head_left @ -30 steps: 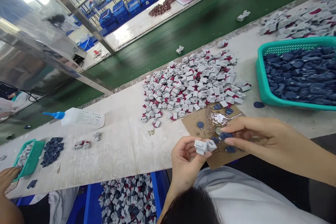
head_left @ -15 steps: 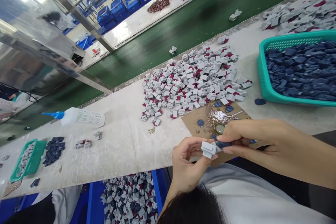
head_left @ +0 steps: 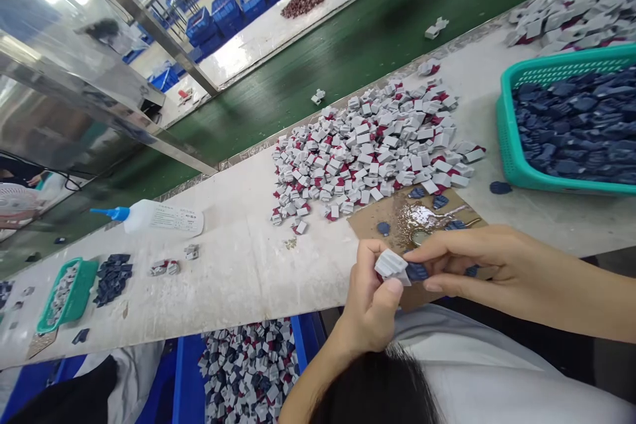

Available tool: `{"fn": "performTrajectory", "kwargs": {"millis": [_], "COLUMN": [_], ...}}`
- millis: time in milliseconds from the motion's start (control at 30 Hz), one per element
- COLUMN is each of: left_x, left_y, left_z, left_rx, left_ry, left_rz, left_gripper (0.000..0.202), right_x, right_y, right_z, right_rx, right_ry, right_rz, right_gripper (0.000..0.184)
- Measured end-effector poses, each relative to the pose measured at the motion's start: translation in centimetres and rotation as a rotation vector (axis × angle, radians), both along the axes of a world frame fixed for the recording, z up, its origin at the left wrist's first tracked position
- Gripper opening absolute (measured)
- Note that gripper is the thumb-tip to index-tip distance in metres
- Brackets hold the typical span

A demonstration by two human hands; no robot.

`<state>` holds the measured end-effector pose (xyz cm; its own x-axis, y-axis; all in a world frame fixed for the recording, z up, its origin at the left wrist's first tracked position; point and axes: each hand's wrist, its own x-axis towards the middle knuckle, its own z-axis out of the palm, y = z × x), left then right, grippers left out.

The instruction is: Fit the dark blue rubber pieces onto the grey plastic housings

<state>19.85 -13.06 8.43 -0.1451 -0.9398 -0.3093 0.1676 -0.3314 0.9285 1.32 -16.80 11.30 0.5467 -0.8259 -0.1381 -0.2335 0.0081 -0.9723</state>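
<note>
My left hand (head_left: 370,308) grips a small light-grey plastic block (head_left: 391,264) between thumb and fingers. Pinched in my right hand (head_left: 472,268) is a dark blue plastic piece (head_left: 416,271), held against or very near the block's right side; whether they touch I cannot make out. Just beyond my hands lies a brown board (head_left: 370,228) with a wet, shiny patch and a few loose blue pieces (head_left: 383,228). Behind it spreads a large heap of grey and dark red parts (head_left: 362,152).
A green basket (head_left: 504,112) of blue pieces stands at right. On the left lie a white bottle with a blue tip (head_left: 166,218), a blue pile (head_left: 113,280) and a small green basket (head_left: 84,291). A green conveyor belt (head_left: 278,99) runs behind; a blue bin (head_left: 186,377) of parts sits below.
My left hand has turned the grey block and closed more around it. The blue piece stays in my right hand beside it. Parts on the belt have shifted slightly left.
</note>
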Motion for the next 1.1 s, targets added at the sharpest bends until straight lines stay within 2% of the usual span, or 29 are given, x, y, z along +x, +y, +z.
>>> {"fn": "performTrajectory", "kwargs": {"millis": [100, 267, 400, 500, 667, 733, 833, 933, 1100], "left_x": [-0.5, -1.3, -1.7, -1.8, -1.4, -0.9, -0.3, -0.1, -0.8], "left_y": [0.0, 0.5, 0.5, 0.2, -0.5, -0.9, -1.6, -1.9, -1.4], "left_z": [-0.5, -1.6, -1.5, -1.1, -1.0, -1.0, -0.9, -0.8, -0.9], "left_rx": [-0.124, -0.208, -0.271, -0.267, -0.230, -0.191, -0.093, -0.118, -0.310], "left_ry": [-0.028, -0.156, -0.232, -0.246, -0.217, -0.171, 0.005, 0.077, -0.151], "left_rz": [-0.035, 0.077, 0.100, 0.090, 0.032, -0.031, -0.161, -0.192, -0.006], "left_gripper": [0.045, 0.039, 0.036, 0.043, 0.048, 0.045, 0.044, 0.039, 0.053], "right_x": [0.0, 0.1, 0.2, 0.4, 0.4, 0.1, -0.6, -1.0, -0.6], "right_y": [0.2, 0.1, 0.4, 0.7, 0.2, -0.5, -1.9, -2.6, -1.6], "right_z": [0.2, -0.6, -1.3, -1.6, -1.7, -1.5, -0.9, -0.5, -1.2], "right_rx": [-0.044, 0.023, 0.094, 0.039, -0.108, -0.080, -0.035, -0.184, -0.436], "right_ry": [0.028, -0.031, -0.099, -0.086, -0.043, -0.010, 0.046, 0.089, 0.105], "right_rz": [-0.023, 0.029, 0.004, -0.022, 0.022, 0.072, 0.203, 0.299, 0.284], "right_gripper": [0.027, 0.028, 0.028, 0.024, 0.022, 0.020, 0.019, 0.022, 0.029]}}
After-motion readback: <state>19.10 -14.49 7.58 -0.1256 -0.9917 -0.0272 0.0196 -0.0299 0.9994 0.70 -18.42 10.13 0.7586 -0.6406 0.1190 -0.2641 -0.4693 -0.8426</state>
